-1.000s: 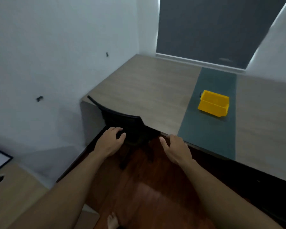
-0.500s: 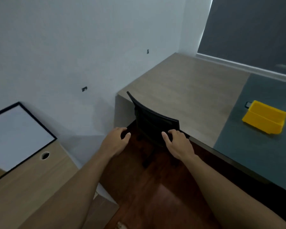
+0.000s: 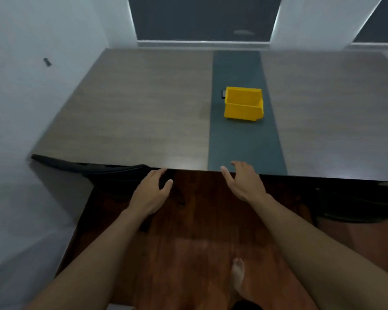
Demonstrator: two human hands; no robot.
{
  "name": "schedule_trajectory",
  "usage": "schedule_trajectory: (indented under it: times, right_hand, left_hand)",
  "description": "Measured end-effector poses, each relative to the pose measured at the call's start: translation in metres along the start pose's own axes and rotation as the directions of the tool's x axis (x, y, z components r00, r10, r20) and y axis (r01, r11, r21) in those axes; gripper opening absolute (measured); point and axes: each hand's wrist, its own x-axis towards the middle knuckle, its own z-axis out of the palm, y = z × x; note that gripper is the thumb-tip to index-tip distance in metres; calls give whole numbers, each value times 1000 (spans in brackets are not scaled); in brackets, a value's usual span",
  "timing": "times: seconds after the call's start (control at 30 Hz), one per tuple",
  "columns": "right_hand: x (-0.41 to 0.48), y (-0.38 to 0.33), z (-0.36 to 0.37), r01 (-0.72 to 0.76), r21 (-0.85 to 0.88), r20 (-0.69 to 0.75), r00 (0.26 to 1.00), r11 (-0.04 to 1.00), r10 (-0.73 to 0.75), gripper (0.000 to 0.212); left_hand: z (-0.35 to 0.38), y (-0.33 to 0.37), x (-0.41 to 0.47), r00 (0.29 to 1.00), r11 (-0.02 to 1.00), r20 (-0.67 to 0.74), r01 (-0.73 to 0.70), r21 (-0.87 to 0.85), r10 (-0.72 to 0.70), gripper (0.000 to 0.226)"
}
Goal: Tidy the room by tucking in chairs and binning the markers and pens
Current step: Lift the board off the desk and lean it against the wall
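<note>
A black chair (image 3: 92, 167) is pushed under the wooden table (image 3: 132, 113) at its near left corner; only the top of its backrest shows along the table edge. My left hand (image 3: 151, 193) hangs just right of the backrest's end, fingers curled and apart, holding nothing. My right hand (image 3: 243, 182) hovers at the table's front edge by the dark green centre strip (image 3: 242, 142), fingers spread. A yellow bin (image 3: 243, 104) stands on that strip, mid-table. No markers or pens are visible.
A second black chair (image 3: 356, 204) sits under the table at the right. A small dark object (image 3: 223, 94) lies behind the bin's left side. A white wall borders the left; a dark window is at the back. My bare foot (image 3: 237, 276) is on the red-brown wooden floor.
The view swung right to face the table squarely. My right hand has left the chair's backrest and moved right to the table edge; the chair now sits further under the table.
</note>
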Motion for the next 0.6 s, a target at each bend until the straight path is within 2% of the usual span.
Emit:
schedule_trajectory:
  times: [0.2,0.37,0.6]
  right_hand:
    - [80,121,-10,-75,-1,51,996,997,75,80]
    - [144,195,7,-113,-8,113,987,994,113,79]
    - [208,252,72,-25,-63,78,997,998,29,81]
  left_hand:
    - [84,61,103,999,1000,38,-16,16,15,60]
    - [156,87,172,997,998,70,-19,60,15,64]
    - [238,82,247,993,977,64,-105,183,95,73]
